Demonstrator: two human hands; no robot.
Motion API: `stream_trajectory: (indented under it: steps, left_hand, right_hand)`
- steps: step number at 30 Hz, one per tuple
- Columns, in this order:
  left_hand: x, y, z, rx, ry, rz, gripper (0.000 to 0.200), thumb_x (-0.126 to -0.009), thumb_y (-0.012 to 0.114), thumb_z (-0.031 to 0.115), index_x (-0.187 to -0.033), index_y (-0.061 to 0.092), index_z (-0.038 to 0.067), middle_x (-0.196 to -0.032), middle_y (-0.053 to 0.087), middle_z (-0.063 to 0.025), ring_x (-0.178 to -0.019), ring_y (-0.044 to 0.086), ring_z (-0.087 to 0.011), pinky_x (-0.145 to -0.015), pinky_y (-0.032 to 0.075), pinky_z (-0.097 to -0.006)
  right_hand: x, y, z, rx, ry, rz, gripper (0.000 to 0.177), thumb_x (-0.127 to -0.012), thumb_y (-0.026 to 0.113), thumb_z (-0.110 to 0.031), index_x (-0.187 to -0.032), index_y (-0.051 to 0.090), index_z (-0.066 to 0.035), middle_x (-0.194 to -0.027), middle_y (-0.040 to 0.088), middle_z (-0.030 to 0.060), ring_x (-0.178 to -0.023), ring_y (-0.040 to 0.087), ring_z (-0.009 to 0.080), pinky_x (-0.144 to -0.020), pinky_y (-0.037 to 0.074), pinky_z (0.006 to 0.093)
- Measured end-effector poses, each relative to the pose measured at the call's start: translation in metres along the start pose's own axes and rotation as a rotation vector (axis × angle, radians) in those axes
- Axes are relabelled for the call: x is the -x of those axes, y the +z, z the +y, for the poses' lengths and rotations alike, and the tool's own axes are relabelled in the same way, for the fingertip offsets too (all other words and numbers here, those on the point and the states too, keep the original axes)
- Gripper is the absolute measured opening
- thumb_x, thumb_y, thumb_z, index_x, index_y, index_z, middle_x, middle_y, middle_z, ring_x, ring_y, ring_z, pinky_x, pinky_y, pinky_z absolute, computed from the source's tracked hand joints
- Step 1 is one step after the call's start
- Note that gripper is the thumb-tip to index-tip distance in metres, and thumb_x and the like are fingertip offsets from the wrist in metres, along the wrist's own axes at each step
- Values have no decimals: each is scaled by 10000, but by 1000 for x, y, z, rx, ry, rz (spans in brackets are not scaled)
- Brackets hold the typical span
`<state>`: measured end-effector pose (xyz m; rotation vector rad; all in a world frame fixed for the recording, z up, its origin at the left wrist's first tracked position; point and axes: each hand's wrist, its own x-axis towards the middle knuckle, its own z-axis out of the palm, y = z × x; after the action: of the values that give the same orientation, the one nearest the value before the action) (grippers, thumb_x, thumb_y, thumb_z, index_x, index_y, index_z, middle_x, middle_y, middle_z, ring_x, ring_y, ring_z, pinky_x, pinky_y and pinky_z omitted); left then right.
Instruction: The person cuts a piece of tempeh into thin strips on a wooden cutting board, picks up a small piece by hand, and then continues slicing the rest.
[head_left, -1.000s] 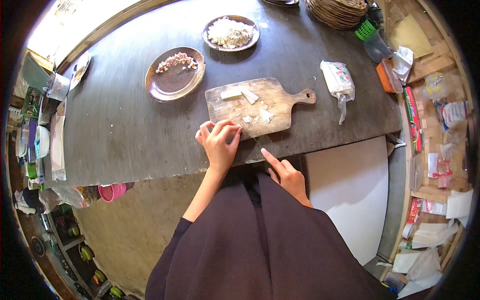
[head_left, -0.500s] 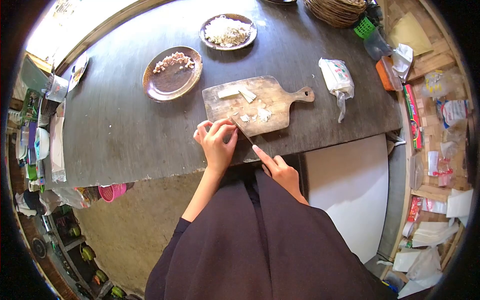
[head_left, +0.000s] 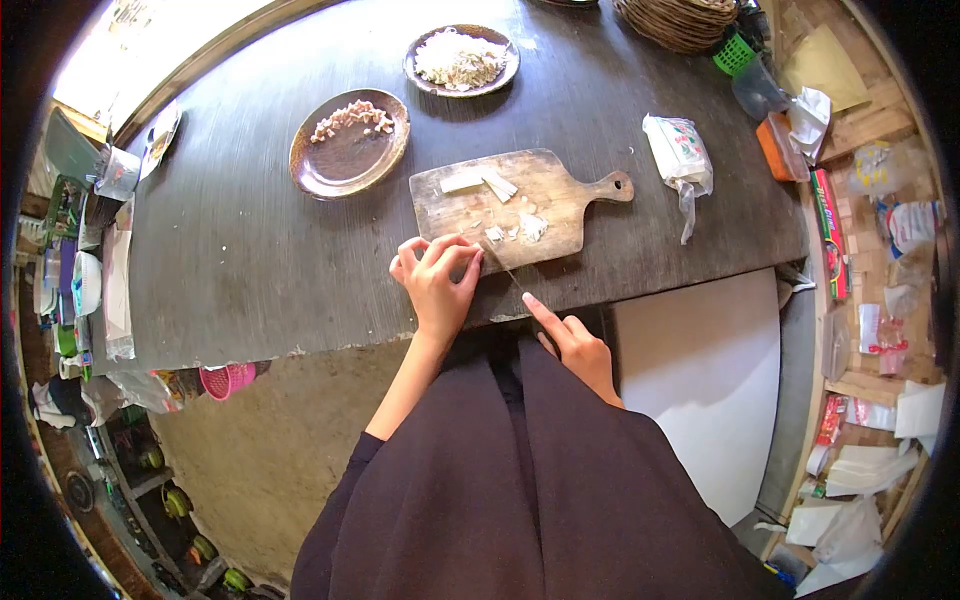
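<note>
A wooden cutting board [head_left: 560, 190] with a handle lies on the dark table [head_left: 240, 230]. On it are pale strips [head_left: 478, 182] and small cut pieces [head_left: 528, 228]. My left hand [head_left: 436, 282] rests curled at the board's near left corner, fingertips on something small that I cannot make out. My right hand [head_left: 572, 345] grips a thin knife [head_left: 503, 268], index finger stretched along it; the blade reaches up to the board's near edge beside my left fingertips.
A brown plate [head_left: 345, 160] with chopped bits sits left of the board, and a plate of white shreds [head_left: 462, 60] stands farther back. A white plastic packet [head_left: 680, 160] lies right of the board. A woven basket [head_left: 680, 20] is at the back. Cluttered shelves line both sides.
The knife blade pushed forward onto the board half a second ago and has now drawn back toward the table edge. My left hand stayed in place.
</note>
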<state>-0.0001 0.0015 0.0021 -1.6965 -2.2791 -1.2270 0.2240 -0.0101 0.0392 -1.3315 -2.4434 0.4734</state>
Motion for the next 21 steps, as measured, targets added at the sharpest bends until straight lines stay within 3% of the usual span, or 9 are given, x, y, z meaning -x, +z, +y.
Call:
stream_trajectory:
  steps: [13, 21]
  left_hand:
    - [1, 0, -2, 5, 13, 3, 123, -771, 827, 170, -868, 754, 189, -1057, 729, 114, -1112, 527, -250, -1001, 314, -420]
    - [2, 1, -2, -3, 6, -11, 123, -772, 827, 172, -872, 757, 185, -1065, 730, 114, -1129, 525, -253, -1015, 305, -427]
  right_hand:
    - [0, -4, -7, 9, 6, -60, 646, -933, 680, -211, -1499, 485, -456, -767, 505, 53, -547, 637, 284, -519, 571, 408]
    - [-10, 17, -2, 145, -67, 29, 659, -914, 703, -238, -1496, 489, -463, -732, 496, 29, -490, 597, 222, -464, 549, 351]
